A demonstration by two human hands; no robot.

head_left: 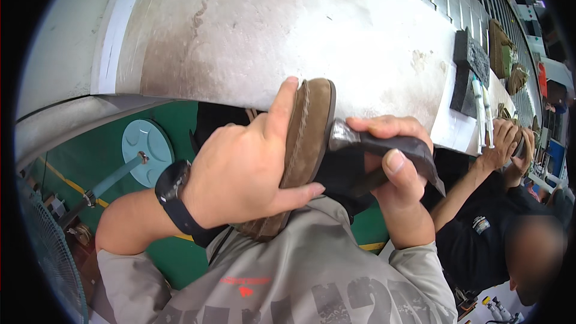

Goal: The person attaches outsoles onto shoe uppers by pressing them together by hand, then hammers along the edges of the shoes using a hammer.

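A brown suede moccasin-style shoe (309,135) with a stitched seam stands on edge above my lap, at the near edge of the worktable. My left hand (240,162), wearing a black watch, grips it, index finger along the upper and thumb across the lower part. In my right hand (402,165) is a shoemaker's hammer (344,135) with a shiny round metal face and a dark, tapered tail. That face is right beside the edge of the sole; whether they touch I cannot tell. My fingers hide much of the hammer's handle.
The stained white worktable (252,30) spans the front. Dark blocks (471,54) and white-and-blue tubes (480,108) lie at its right. A co-worker's hands (501,144) hold a shoe close by. A light-blue round stool (147,150) and a fan (51,252) are at left.
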